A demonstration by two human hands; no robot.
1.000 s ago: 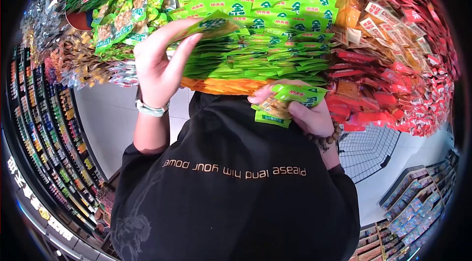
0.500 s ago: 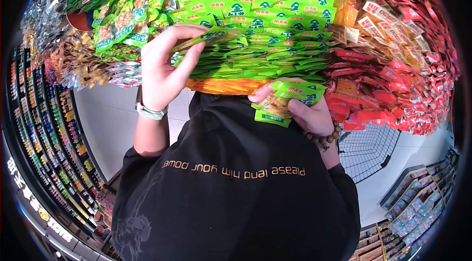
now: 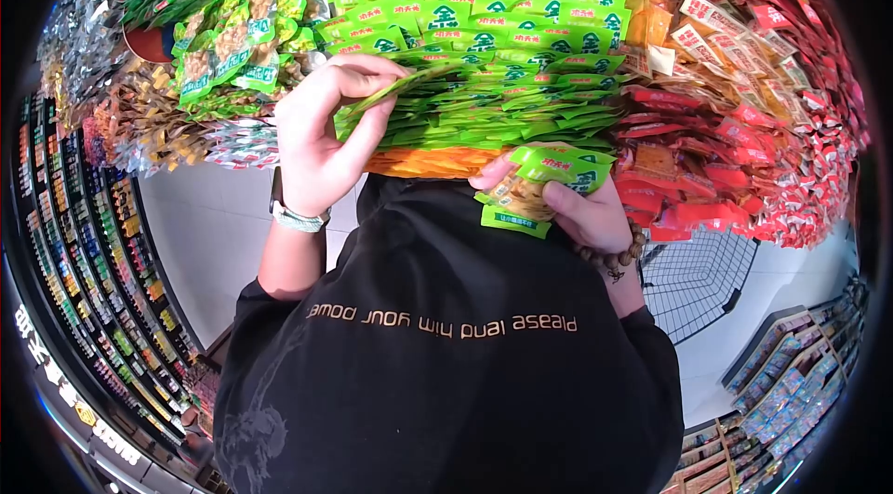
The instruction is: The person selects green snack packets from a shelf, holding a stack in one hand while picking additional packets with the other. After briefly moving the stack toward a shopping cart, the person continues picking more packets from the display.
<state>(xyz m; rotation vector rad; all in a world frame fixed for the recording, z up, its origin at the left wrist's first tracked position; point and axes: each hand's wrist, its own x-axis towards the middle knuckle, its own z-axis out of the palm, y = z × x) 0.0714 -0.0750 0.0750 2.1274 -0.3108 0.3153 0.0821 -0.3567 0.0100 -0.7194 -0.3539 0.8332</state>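
On the left, tiered shelves [image 3: 88,243] stood beside the pale floor [image 3: 200,233], and nut packets [image 3: 233,38] lay on the far left of the display. The left hand [image 3: 321,145] was nearly closed: its thumb and fingers pinched one end of a thin green packet [image 3: 419,82], seen almost edge-on over the left part of the green rows [image 3: 521,108]. Whether it touched the rows could not be told. With so little of it gripped, the packet might have slipped from the fingertips, or its free end might have snagged the rows and dragged some out of line.

An orange strip [image 3: 437,162] ran along the near edge of the rows. To its right, the right hand [image 3: 595,220] was closed around a plump green packet [image 3: 539,198], thumb across its face. That hold seemed surer, though a hard squeeze could have crushed the contents. On the right, red packets [image 3: 679,182] crowded close to that hand; a careless sweep might have tipped some over the near edge, toward the wire basket [image 3: 698,285].
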